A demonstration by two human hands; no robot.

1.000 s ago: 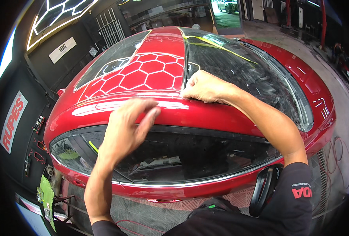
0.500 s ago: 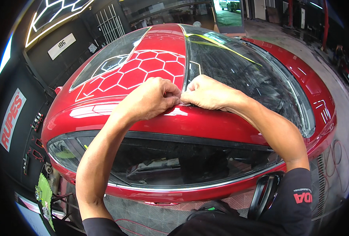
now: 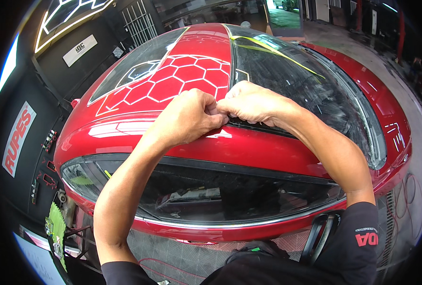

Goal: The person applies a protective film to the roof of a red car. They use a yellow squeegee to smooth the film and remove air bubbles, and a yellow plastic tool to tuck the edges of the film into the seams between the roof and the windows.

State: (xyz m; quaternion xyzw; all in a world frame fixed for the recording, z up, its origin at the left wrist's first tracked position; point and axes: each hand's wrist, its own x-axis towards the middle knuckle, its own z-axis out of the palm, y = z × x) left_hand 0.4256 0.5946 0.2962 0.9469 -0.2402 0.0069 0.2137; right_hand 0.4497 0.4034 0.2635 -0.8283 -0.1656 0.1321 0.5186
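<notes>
Pinching fingers (image 3: pixel 215 120) closed at the red roof (image 3: pixel 192 72), left hand (image 3: pixel 190 118) beside right hand (image 3: pixel 254 104), cannot tell what's held

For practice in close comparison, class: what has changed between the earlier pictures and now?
The left hand has moved forward and right, to beside the right hand, its thumb and fingers now closed; whether they grip anything is unclear. The right hand remains by the edge of the windscreen; the red car and yellow strip stayed put.

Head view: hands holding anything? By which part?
Cannot tell: left hand and right hand nearly meet over the red car roof; anything pinched is hidden.
</notes>
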